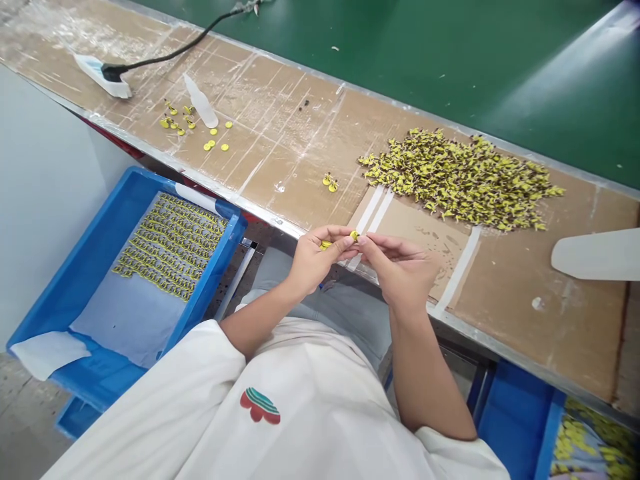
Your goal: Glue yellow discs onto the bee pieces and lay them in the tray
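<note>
Centrally in the frame, my left hand (316, 259) and right hand (400, 267) meet, fingertips pinched closed on a small yellow piece (355, 235). Its round face looks roughly up toward me; its long axis is too small to tell. More yellow discs (325, 245) sit in my left fingers.

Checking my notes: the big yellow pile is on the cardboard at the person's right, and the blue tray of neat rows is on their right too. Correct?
Not quite: the head view shows the blue tray of neat rows on the person's left. The big yellow pile does lie on the cardboard at their right.
</note>
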The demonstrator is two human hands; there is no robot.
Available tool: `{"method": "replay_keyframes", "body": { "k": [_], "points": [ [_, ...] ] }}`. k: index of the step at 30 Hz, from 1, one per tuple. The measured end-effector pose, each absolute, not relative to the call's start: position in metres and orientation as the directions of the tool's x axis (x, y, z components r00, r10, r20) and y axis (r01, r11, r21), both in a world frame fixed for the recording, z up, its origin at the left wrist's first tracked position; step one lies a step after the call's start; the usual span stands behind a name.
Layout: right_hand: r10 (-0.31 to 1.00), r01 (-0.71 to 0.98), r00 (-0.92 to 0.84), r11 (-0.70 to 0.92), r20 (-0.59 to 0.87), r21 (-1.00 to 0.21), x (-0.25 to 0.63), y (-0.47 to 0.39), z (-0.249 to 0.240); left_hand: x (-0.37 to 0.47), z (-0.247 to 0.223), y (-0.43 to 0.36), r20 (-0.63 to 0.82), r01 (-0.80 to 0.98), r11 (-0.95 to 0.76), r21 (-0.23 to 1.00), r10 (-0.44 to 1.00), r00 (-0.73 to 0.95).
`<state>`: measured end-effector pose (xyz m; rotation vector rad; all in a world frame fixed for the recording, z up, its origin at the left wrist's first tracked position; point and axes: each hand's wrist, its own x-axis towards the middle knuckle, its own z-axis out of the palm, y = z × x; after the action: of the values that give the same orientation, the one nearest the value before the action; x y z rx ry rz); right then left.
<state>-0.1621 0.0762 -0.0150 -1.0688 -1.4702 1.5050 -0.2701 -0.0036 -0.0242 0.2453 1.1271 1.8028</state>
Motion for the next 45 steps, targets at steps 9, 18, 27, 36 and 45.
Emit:
{"method": "replay_keyframes", "body": {
  "k": [9, 18, 27, 36, 45],
  "points": [
    [0.915, 0.007, -0.399, -0.065, -0.063, -0.998, -0.173, 0.075, -0.016, -0.279, -0.030, -0.010, -0.244, -0.563, -0.147, 0.814, 0.792, -0.560],
    [0.889, -0.010, -0.453, -0.071, -0.058, -0.997, -0.184, 0.074, -0.015, -0.293, -0.028, -0.017, -0.275, -0.568, -0.096, 0.818, 0.802, -0.531],
    [0.862, 0.011, -0.493, -0.127, -0.116, -0.992, -0.195, 0.076, -0.016, -0.299, -0.028, -0.020, -0.336, -0.615, -0.095, 0.783, 0.767, -0.547],
    [0.890, -0.030, -0.457, -0.019, -0.003, -0.999, -0.209, 0.085, -0.019, -0.305, -0.029, -0.017, -0.389, -0.790, -0.162, 0.591, 0.801, -0.456],
    [0.686, 0.440, -0.581, 0.717, 0.437, -0.541, -0.232, 0.148, -0.048, -0.322, -0.024, -0.023, -0.393, -0.856, -0.216, 0.471, 0.817, -0.422]
  ]
}}
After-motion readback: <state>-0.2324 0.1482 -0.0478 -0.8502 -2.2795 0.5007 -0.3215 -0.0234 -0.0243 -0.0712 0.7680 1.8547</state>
